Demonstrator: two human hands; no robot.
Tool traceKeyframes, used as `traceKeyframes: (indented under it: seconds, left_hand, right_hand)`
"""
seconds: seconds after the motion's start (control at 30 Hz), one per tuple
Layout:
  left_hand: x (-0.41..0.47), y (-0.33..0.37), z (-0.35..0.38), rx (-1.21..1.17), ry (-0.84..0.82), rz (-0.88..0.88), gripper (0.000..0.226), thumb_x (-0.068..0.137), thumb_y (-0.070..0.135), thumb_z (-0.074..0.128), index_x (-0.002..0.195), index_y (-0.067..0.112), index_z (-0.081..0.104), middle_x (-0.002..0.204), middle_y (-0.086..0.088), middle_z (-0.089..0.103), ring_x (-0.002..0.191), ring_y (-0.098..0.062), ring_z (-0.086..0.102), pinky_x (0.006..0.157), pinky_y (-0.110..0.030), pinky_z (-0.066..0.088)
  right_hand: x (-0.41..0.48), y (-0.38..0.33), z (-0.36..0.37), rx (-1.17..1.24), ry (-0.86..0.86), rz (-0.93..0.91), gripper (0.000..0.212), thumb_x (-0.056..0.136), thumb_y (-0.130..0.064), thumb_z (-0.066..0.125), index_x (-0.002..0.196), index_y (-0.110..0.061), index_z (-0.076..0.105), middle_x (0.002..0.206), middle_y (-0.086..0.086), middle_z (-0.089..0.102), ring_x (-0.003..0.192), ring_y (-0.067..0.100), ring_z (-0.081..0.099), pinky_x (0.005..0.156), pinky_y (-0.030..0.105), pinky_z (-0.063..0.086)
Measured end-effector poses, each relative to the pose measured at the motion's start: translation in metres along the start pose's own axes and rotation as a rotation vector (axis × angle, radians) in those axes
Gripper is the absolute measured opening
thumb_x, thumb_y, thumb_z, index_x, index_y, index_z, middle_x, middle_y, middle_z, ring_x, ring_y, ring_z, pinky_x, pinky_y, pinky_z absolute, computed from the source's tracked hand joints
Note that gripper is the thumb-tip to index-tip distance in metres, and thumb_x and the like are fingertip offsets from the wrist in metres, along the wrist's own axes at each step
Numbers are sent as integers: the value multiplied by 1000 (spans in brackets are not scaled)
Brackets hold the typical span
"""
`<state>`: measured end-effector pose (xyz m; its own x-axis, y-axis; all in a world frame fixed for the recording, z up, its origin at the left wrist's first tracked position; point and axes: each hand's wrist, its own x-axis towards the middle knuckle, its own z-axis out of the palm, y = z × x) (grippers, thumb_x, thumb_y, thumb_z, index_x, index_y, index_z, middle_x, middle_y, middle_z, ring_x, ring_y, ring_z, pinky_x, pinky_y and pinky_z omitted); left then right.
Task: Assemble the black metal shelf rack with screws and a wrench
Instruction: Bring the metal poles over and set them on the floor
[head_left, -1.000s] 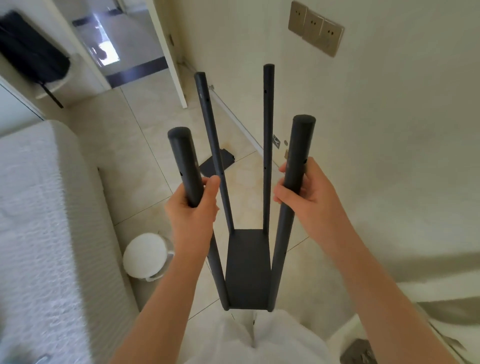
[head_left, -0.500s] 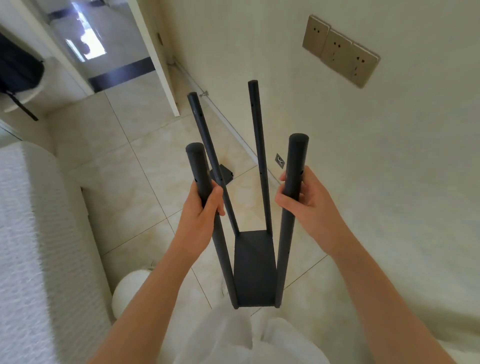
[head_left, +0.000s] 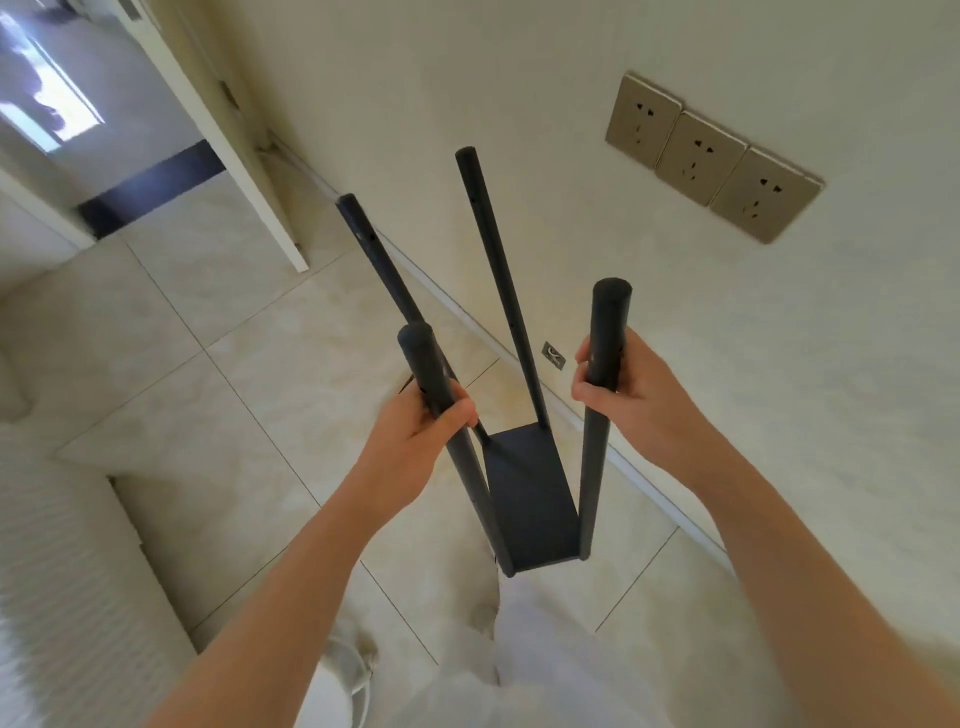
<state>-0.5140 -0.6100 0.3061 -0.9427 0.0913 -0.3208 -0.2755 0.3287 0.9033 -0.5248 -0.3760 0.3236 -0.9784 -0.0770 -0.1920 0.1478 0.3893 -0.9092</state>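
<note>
The black metal shelf rack (head_left: 530, 493) stands upright in front of me, one flat shelf at the bottom and four round posts rising from its corners. My left hand (head_left: 421, 431) grips the near left post (head_left: 431, 374) just below its top. My right hand (head_left: 628, 395) grips the near right post (head_left: 605, 332) the same way. The two far posts (head_left: 493, 249) lean toward the wall and show small screw holes. No screws or wrench are in view.
A cream wall with three brass sockets (head_left: 711, 156) is on the right, its baseboard running behind the rack. A small metal piece (head_left: 553, 355) lies by the baseboard. Tiled floor lies below, a white bed (head_left: 57, 571) is on the left, and an open doorway (head_left: 130, 171) is beyond.
I have turned right toward the wall with the rack held in both hands; the sockets slid down into view, and the bed and white round bin slipped off to the left and bottom.
</note>
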Motion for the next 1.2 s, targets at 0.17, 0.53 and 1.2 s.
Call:
traceKeyframes:
  seconds: [0.17, 0.53, 1.2]
  left_hand:
    - [64, 3, -15, 80, -31, -61, 2, 95, 21, 66, 94, 23, 66, 94, 0, 72, 90, -16, 69, 76, -14, 50]
    - [173, -13, -35, 200, -192, -190, 14, 90, 16, 72, 103, 21, 69, 97, 1, 73, 90, -11, 68, 67, -3, 42]
    - [239, -109, -34, 539, -533, -35, 24, 90, 17, 73, 113, 16, 68, 80, 23, 59, 74, 7, 58, 62, -1, 43]
  right_hand:
    - [56, 12, 4, -21, 11, 74, 23, 93, -14, 64, 101, -31, 51, 92, -9, 63, 93, 9, 65, 84, 22, 48]
    - [111, 36, 29, -10, 43, 329, 10, 95, -15, 62, 100, -21, 56, 95, -6, 66, 90, 0, 65, 77, 9, 44]
    - [88, 91, 134, 162, 402, 683, 25, 87, 10, 59, 90, -14, 66, 103, 5, 68, 94, 23, 63, 70, 14, 47]
